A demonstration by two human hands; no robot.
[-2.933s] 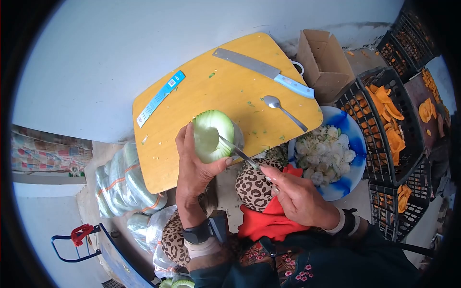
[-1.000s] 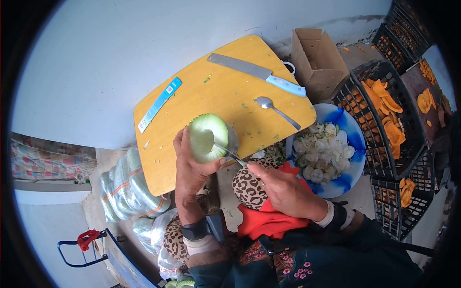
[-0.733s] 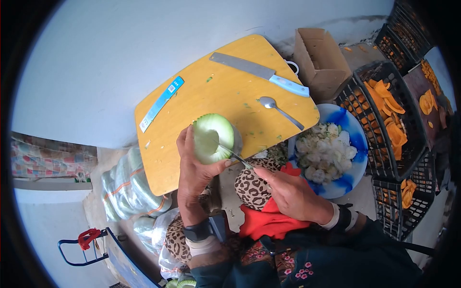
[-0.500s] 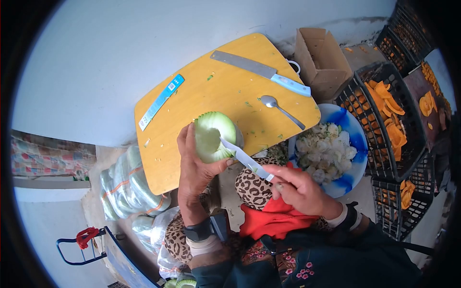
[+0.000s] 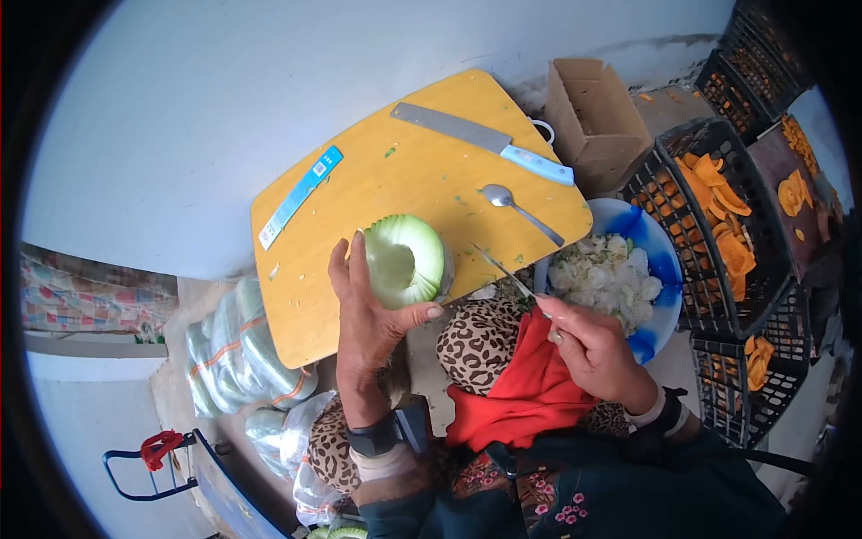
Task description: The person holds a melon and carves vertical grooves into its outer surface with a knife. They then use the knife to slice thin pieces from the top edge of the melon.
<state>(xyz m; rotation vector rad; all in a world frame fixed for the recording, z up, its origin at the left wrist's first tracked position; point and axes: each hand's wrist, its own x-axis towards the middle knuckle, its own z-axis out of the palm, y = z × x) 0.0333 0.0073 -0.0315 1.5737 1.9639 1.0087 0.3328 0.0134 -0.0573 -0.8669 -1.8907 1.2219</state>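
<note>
A hollowed pale green melon (image 5: pixel 426 256) with a notched rim stands at the near edge of the yellow table (image 5: pixel 359 171). My left hand (image 5: pixel 368 319) rests against its near left side, fingers spread and thumb apart. My right hand (image 5: pixel 593 346) is closed round a small knife (image 5: pixel 505 271), held edge-on to the right of the melon, its tip over the table edge and apart from the fruit. On the table lie a large cleaver (image 5: pixel 458 128), a metal spoon (image 5: pixel 525 216) and a blue and white knife sleeve (image 5: pixel 301 198).
A blue and white basin (image 5: pixel 664 260) of pale scraps is beside the table at right. Beyond it stand a cardboard box (image 5: pixel 611 126) and black crates (image 5: pixel 745 310) with orange pieces. Wrapped green melons (image 5: pixel 238 350) lie at left, near a folding trolley (image 5: pixel 148 490).
My right hand has drawn the knife out of the melon, moved right and turned the blade. The fingers of my left hand have spread and loosened on the melon.
</note>
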